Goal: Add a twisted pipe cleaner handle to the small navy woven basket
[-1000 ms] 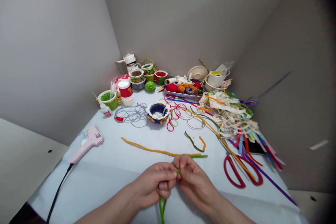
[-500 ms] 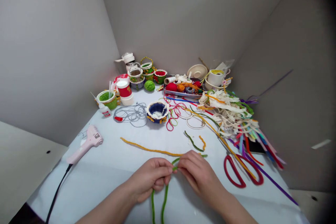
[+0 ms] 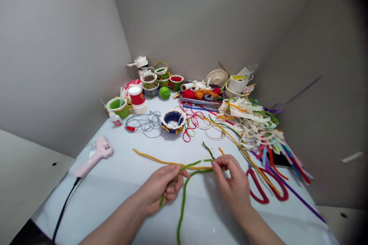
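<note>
Green strand [image 3: 192, 164]: ran through the left hand [image 3: 158, 184] — hands had just drawn apart, and its tip came clear of a short green piece [image 3: 207, 160], apparently severed!
Left hand: pinched the strand.
Right hand [image 3: 235, 185]: thumb and fingertips pinched the piece.
Blue basket [image 3: 171, 131]: something whitish sat inside.
Tray [image 3: 201, 103]: cradled yarn balls [image 3: 188, 94].

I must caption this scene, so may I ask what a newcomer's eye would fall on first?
Probably the tangled heap of white lace and coloured strips on the right side. Next, the red-handled scissors lying just right of the right hand. The bright green cord in the left hand, front centre, also stands out.
</note>
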`<action>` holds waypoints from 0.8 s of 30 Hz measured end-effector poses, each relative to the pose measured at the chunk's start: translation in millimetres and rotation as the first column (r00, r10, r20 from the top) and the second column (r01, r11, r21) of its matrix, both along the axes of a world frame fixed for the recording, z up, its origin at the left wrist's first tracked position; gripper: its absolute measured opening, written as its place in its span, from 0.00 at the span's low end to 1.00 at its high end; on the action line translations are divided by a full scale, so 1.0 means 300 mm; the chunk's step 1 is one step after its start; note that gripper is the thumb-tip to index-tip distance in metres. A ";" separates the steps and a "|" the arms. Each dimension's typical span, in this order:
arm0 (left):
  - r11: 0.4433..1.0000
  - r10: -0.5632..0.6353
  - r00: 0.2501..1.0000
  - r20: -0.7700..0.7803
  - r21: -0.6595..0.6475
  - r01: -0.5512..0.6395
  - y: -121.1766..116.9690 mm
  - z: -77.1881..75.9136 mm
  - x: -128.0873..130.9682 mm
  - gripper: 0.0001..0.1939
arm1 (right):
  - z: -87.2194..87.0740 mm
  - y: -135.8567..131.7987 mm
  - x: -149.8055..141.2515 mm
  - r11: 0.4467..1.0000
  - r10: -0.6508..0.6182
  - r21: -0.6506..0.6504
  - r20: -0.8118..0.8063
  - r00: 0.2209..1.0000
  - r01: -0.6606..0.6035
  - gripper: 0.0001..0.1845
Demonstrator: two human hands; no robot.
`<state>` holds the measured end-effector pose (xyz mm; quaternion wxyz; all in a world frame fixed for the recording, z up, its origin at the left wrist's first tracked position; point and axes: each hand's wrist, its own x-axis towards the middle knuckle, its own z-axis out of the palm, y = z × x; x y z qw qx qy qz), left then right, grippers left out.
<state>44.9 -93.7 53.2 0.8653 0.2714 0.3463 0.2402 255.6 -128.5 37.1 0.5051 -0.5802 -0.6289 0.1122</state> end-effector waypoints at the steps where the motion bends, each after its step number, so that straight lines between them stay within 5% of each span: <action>1: 0.999 0.033 0.999 0.009 -0.002 -0.033 0.005 0.001 -0.004 0.15 | 0.001 0.001 0.003 1.000 -0.003 -0.016 -0.010 1.000 0.003 0.05; 8: 0.993 0.106 0.994 0.039 0.055 -0.108 0.024 0.007 -0.013 0.09 | 0.004 -0.005 -0.007 0.957 0.163 -0.235 -0.040 0.986 -0.168 0.07; 13: 0.982 0.043 0.989 -0.145 0.190 -0.015 0.026 -0.007 -0.024 0.11 | -0.009 0.007 0.007 0.965 0.190 -0.199 0.081 0.979 -0.171 0.02; 18: 0.941 -0.014 0.953 -0.302 0.319 0.115 0.015 -0.015 -0.018 0.14 | 0.003 0.001 0.001 0.982 0.188 -0.054 0.324 0.927 -0.180 0.18; 24: 0.884 -0.181 0.925 -0.334 0.356 0.301 0.015 -0.005 -0.025 0.15 | 0.025 -0.022 -0.037 0.921 0.390 -0.143 0.355 0.850 -0.362 0.07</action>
